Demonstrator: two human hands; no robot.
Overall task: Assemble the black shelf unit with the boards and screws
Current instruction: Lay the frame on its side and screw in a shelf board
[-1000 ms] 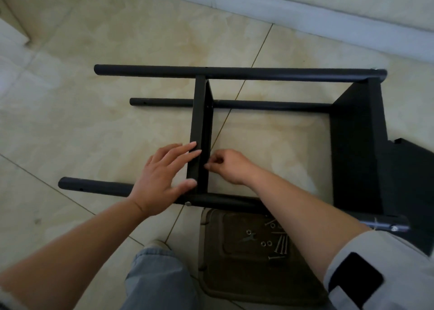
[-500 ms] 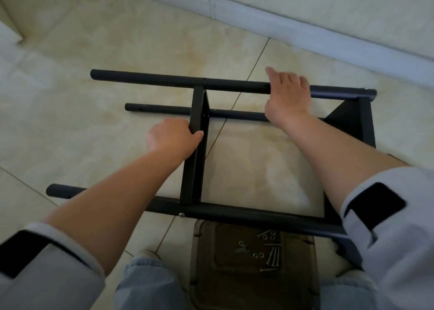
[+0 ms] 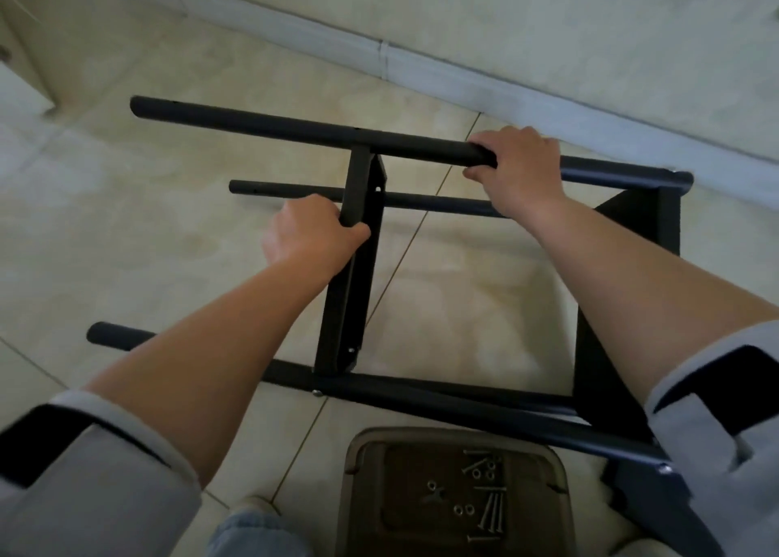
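The black shelf unit lies on its side on the tiled floor, its round poles running left to right. My left hand [image 3: 310, 234] grips the narrow middle board [image 3: 347, 295] near its far end. My right hand [image 3: 516, 168] grips the top far pole [image 3: 295, 128] to the right of that board. A wider black board [image 3: 632, 240] joins the poles at the right end. The near pole [image 3: 421, 400] crosses above a brown tray [image 3: 565, 506] holding several loose screws [image 3: 491, 510] and washers. A screw head shows where the middle board meets the near pole.
The white baseboard [image 3: 421, 67] and wall run behind the frame. A pale cabinet corner [image 3: 25, 80] stands at the far left. My jeans-covered knee [image 3: 253, 535] and shoe sit just left of the tray. Bare tile lies left of the frame.
My hands left the near end of the middle board: the left now grips it further up, the right went to the top far pole. The frame's right end has tilted.
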